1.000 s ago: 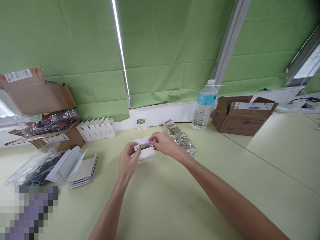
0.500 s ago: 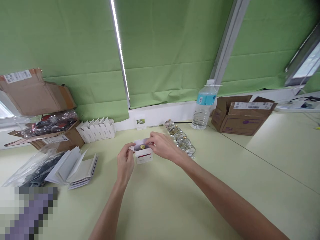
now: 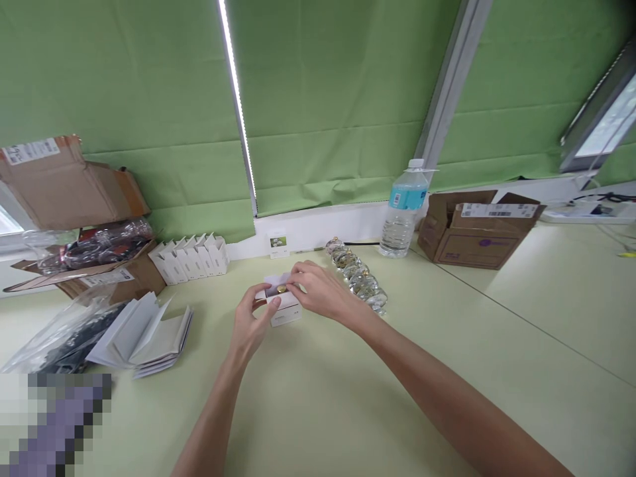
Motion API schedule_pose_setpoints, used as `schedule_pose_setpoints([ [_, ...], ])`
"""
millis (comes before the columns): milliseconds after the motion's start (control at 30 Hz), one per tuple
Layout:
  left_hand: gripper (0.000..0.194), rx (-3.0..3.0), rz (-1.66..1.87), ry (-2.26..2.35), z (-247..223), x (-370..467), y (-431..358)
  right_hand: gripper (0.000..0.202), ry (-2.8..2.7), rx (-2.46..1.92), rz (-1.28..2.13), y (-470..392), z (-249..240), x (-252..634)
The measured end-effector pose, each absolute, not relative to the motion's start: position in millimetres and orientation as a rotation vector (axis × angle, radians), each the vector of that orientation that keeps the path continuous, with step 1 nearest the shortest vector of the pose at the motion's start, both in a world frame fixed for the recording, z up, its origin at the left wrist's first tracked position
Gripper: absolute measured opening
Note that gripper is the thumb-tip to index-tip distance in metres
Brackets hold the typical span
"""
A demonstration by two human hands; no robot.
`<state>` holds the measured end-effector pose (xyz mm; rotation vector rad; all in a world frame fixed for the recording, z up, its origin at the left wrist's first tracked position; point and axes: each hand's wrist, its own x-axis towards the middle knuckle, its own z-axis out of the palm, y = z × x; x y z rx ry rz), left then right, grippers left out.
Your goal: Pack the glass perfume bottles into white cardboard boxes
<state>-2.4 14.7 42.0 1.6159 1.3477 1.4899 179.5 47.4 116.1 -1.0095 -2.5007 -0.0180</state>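
Both my left hand (image 3: 250,322) and right hand (image 3: 318,289) grip the small white cardboard box (image 3: 286,314), left of the clear plastic water bottle (image 3: 395,232); pressing its flaps unevenly could crease them against the round gold-coloured top (image 3: 281,289).

white box (image 3: 286,314) | open, upright on table (image 3: 322,397) | gold-topped item (image 3: 281,289) inside

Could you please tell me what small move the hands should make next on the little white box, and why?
I would probably fold in the side flap beside the left hand: the white box is open, its back flap is raised, and the gold-coloured top shows inside. The right hand is at the opposite edge.
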Motion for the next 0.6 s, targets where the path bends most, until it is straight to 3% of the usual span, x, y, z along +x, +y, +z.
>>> schedule_pose_setpoints([
  [267,0.047,1.671,1.485,1.373,41,-2,13,0.026,-2.406,-1.286,-0.239,55,114,180],
  [467,0.091,1.673,1.506,1.391,29,1,19,0.028,-2.473,-1.287,-0.229,60,111,185],
  [533,0.086,1.617,1.427,1.368,23,-1,22,0.028,-2.505,-1.159,-0.138,59,113,185],
  [600,0.061,1.584,1.310,1.345,18,-3,24,0.028,-2.538,-1.025,0.000,57,117,186],
])
